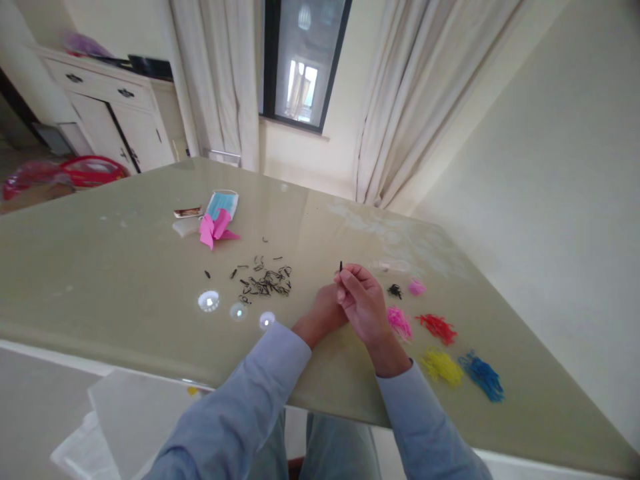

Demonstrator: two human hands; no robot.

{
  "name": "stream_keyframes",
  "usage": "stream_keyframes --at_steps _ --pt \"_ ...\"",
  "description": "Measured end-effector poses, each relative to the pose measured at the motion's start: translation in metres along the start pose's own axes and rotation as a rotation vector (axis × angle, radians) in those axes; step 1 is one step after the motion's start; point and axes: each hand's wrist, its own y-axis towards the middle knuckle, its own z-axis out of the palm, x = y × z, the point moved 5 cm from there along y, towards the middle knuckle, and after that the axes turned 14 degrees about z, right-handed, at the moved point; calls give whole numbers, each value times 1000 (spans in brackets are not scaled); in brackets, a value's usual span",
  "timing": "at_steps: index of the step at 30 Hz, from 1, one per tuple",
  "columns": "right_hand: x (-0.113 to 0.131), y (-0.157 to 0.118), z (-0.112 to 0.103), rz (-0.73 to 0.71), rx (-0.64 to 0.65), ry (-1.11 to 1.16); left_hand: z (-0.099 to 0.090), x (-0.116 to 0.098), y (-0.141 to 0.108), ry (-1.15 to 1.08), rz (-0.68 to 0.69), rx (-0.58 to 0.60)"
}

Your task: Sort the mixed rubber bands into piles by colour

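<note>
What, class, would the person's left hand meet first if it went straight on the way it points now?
Probably the right hand, which lies in line and partly hides the left hand; whether they already touch is unclear.

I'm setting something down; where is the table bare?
Widest: the left end of the table, left of the white piece and black pieces. Smaller: between the black pieces and hands. Crowded: right of the hands, with red strands, yellow strands, blue strands.

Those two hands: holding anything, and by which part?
The right hand pinches a small black piece by its lower end; what the left hand holds is hidden.
</note>
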Motion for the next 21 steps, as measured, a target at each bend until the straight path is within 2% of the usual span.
stream_keyframes --at_steps 3,5,11,21 --pt "0 -14 -16 27 18 77 -4 -3 -1 15 -20 114" --pt "0 -20 -25 44 27 98 -5 -3 0 36 -8 147" --pt "5 -33 -42 36 29 171 -5 1 -1 92 14 113" --pt "10 -37 -48 -1 22 226 -8 -3 -2 77 49 93"
